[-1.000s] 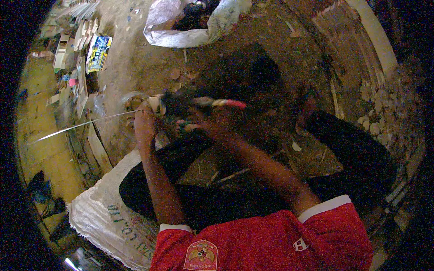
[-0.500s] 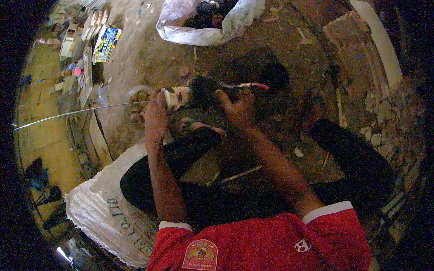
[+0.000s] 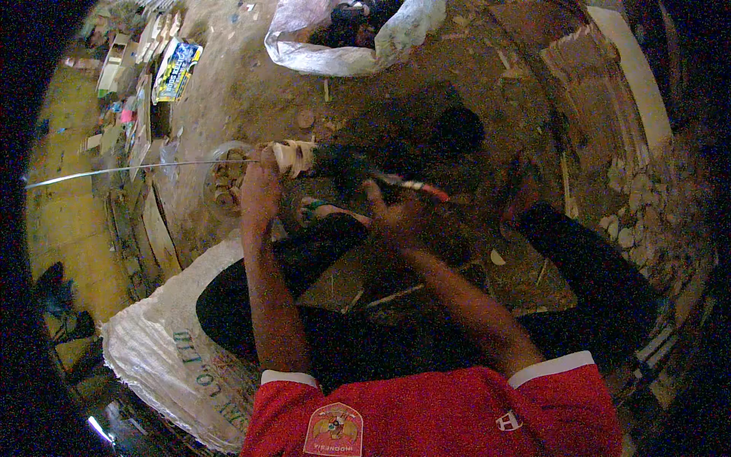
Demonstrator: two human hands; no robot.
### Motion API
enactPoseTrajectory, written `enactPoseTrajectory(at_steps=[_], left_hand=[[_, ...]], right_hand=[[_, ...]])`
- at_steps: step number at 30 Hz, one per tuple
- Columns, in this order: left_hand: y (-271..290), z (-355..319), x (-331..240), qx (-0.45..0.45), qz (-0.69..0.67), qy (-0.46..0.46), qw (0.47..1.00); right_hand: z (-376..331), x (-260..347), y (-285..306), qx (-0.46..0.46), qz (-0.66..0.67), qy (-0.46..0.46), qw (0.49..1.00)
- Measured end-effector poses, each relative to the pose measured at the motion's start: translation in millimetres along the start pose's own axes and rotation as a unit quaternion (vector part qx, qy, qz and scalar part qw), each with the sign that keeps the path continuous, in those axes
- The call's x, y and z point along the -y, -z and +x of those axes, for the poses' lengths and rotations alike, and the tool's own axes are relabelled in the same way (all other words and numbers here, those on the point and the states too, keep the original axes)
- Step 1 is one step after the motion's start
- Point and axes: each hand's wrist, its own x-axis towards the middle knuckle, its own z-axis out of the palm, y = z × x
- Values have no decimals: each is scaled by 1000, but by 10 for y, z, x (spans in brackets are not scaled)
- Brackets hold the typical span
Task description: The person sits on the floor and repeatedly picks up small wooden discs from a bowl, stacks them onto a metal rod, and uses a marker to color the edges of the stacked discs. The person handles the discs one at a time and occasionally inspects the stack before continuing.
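Note:
My left hand (image 3: 261,186) is closed around the near end of a thin, pale wire or rod (image 3: 145,167) that runs far out to the left. Against its fingers is a cream-coloured, ringed piece (image 3: 295,158), with a dark bulk (image 3: 339,164) just to the right whose shape I cannot make out. My right hand (image 3: 397,219), blurred and in shadow, has its thumb up and is closed on a long tool with a red end (image 3: 428,189). The tool's kind is unclear.
A white sack with its mouth rolled open (image 3: 312,57) holds dark things at the far side. A clear round tub of brown pieces (image 3: 227,190) stands beside my left hand. Another white sack (image 3: 183,335) lies by my left leg. Stacked cardboard (image 3: 590,76) is at the right.
My right hand has come down toward me, and the red-ended tool now slants down to the right. My left hand stays nearly in place, the wire's near end slightly higher.

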Motion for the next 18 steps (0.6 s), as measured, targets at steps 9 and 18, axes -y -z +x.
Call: enactPoseTrajectory(at_steps=[9,18], left_hand=[[341,-185,-630,93,-173,97,976],[27,-45,-272,30,-34,12,999]], right_hand=[[464,268,175,-55,92,-13,994],[-113,-51,224,24,-6,-116,993]])
